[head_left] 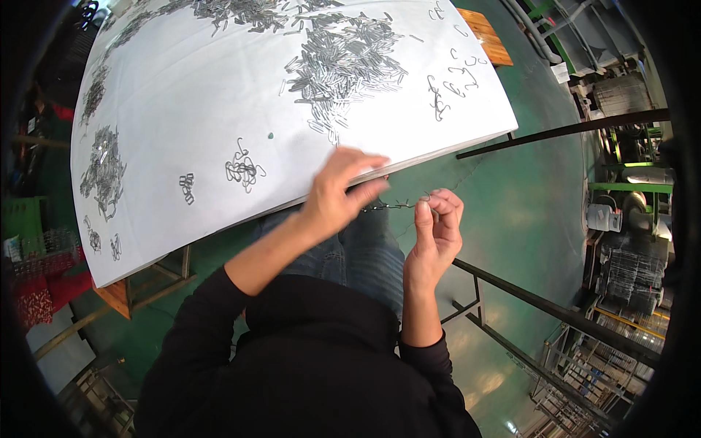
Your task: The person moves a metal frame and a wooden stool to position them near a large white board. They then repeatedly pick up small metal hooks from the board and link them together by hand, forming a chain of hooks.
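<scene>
My left hand (pixel 339 191) and my right hand (pixel 436 223) meet just off the near edge of a white table (pixel 204 87), above my lap in blue jeans. Between them stretches a short chain of small metal links (pixel 391 206); my left fingers pinch one end and my right fingers pinch the other. A big heap of loose metal links (pixel 343 62) lies on the table beyond my hands. A small linked cluster (pixel 243 170) rests on the table left of my left hand.
More link piles lie along the table's left edge (pixel 106 171) and far side (pixel 241 13). Bent hooks (pixel 453 80) are scattered at the right. A black metal rail (pixel 555 310) runs at my right over the green floor (pixel 526 204). Wire racks (pixel 628 277) stand far right.
</scene>
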`<state>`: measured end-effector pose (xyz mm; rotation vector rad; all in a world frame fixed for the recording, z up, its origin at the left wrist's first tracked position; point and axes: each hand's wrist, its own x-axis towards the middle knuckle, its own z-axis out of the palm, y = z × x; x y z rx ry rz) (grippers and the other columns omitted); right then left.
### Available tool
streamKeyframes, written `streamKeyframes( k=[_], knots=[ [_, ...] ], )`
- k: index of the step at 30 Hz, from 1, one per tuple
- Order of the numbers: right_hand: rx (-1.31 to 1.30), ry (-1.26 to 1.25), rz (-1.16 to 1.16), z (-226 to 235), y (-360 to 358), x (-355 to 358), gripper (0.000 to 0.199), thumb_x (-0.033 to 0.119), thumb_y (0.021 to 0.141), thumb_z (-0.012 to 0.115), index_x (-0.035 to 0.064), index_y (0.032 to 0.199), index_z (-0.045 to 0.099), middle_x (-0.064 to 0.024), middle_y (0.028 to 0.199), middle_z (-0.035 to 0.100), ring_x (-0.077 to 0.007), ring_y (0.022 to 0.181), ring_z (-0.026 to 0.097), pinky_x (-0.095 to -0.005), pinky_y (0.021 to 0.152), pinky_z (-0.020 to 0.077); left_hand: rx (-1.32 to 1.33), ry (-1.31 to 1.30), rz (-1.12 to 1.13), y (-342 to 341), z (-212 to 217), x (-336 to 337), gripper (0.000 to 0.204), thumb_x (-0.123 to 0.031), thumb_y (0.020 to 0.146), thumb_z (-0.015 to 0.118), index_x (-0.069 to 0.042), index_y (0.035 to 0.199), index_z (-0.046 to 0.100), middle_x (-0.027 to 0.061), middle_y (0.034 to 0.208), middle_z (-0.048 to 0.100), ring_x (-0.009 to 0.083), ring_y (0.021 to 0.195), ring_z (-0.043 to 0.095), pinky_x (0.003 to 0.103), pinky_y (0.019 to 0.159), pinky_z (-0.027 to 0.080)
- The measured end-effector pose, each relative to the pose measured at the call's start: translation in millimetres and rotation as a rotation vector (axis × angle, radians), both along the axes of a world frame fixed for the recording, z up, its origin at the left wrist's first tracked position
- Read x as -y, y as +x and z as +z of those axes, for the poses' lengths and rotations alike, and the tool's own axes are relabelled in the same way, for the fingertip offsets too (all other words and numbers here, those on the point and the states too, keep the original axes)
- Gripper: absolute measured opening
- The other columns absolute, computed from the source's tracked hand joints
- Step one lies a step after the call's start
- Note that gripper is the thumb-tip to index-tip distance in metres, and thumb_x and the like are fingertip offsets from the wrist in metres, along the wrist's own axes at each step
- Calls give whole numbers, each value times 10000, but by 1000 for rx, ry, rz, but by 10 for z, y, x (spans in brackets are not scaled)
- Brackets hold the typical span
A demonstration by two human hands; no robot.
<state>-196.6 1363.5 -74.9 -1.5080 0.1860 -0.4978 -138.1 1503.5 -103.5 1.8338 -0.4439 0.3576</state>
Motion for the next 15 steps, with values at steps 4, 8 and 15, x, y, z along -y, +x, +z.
streamKeyframes(
  k=[4, 8, 15],
  knots=[
    [-8, -11, -2, -11, -30, 39, 67, -2, 848, 604, 15, 908, 580, -46, 1054, 451, -103, 870, 462, -230, 761, 406, -16, 348, 59, 718, -209, -406, 121, -87, 767, 672, -49, 881, 681, 69, 884, 647, 250, 851, 563, 333, 761, 455],
    [-46, -22, -3, -49, -22, 46, 54, 10, 845, 615, 14, 887, 581, -43, 1042, 451, -101, 854, 458, -226, 732, 406, 159, 554, -101, 1108, -366, -518, 97, -124, 769, 669, -60, 842, 671, 48, 850, 621, 230, 828, 548, 332, 740, 447],
    [-72, -88, -38, -116, 15, 63, 52, 30, 831, 638, 11, 850, 594, -45, 1012, 459, -94, 819, 457, -218, 710, 404, 393, 870, -142, 1251, -436, -453, 105, -120, 757, 666, -83, 852, 645, 41, 833, 577, 228, 819, 544, 328, 701, 454]
  ],
)
